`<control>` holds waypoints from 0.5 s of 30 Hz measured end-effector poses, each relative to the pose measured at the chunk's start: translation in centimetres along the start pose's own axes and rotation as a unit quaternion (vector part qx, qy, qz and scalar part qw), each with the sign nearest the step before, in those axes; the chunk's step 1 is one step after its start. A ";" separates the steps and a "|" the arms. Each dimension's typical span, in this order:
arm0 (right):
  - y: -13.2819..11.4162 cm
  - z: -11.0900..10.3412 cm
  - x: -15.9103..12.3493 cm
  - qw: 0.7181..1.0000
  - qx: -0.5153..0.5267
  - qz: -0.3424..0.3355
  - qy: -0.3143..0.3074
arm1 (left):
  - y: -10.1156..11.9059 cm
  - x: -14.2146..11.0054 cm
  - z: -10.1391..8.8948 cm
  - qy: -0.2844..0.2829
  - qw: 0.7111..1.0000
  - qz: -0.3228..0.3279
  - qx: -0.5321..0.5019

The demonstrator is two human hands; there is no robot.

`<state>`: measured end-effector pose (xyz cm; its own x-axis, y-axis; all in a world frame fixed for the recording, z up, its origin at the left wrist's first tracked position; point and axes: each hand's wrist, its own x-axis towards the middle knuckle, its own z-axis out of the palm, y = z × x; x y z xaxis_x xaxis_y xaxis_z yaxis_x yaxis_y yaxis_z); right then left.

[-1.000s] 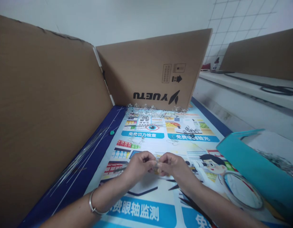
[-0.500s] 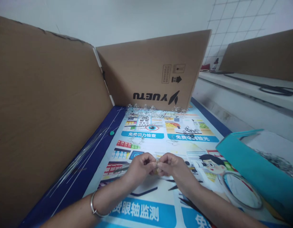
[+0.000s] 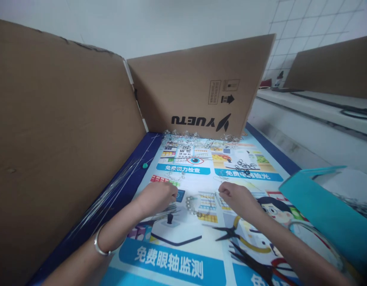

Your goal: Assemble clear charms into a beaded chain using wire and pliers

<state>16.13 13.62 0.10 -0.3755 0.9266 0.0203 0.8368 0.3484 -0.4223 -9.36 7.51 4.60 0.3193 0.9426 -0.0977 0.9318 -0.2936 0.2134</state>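
A string of clear round beads (image 3: 190, 205) lies curved on the printed sheet between my hands, a thin wire seeming to run on from it. To its left, my left hand (image 3: 160, 194) is closed with the fingertips turned under; whatever it pinches is hidden. On the other side my right hand (image 3: 237, 197) is closed too, thumb and fingers together near faint wire, and I cannot make out what is in it. Below my right hand rest yellow-handled pliers (image 3: 238, 234), jaws pointing left. Red-handled pliers (image 3: 257, 264) lie nearer me, partly behind my right forearm.
Cardboard panels (image 3: 67, 119) stand along the left and back. Clear beaded pieces (image 3: 198, 140) line the back edge. Black loops (image 3: 244, 167) lie farther right. Long thin wires (image 3: 112, 186) lie at left. A teal box (image 3: 323, 202) holds dark wire pieces at right.
My hands were together at the centre; now they are well apart, left and right. The bead string and both pliers have come into clearer view. The camera view has shifted slightly.
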 end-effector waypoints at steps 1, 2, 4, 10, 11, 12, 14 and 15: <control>0.4 0.0 0.2 0.999 -0.041 0.000 -0.011 | -0.4 0.0 0.1 -0.015 0.999 -0.005 0.037; 0.6 0.1 0.3 0.997 -0.070 0.000 -0.020 | -0.8 0.0 0.4 -0.030 0.998 -0.006 0.063; 0.8 0.3 0.4 0.995 -0.095 0.001 -0.029 | -1.3 0.2 0.9 -0.053 0.994 -0.003 0.096; 0.3 0.4 0.1 0.988 -0.153 -0.002 -0.011 | -1.8 0.6 2.0 -0.077 0.987 0.001 0.143; 0.3 0.4 0.1 0.987 -0.163 -0.003 -0.009 | -1.7 0.6 2.2 -0.075 0.986 0.006 0.149; 0.3 0.4 0.1 0.986 -0.169 -0.005 -0.008 | -1.7 0.6 2.3 -0.072 0.985 0.011 0.155; 0.3 0.4 0.1 0.985 -0.172 -0.009 -0.001 | -1.6 0.5 2.5 -0.066 0.985 0.020 0.161; 0.3 0.4 0.0 0.985 -0.172 -0.011 0.001 | -1.6 0.5 2.6 -0.065 0.985 0.023 0.160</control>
<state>16.20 13.71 -0.44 -0.3954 0.9181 0.0284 0.9138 0.3963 -0.0891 -10.24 8.01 1.71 0.3627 0.9048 -0.2230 0.9157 -0.3905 -0.0952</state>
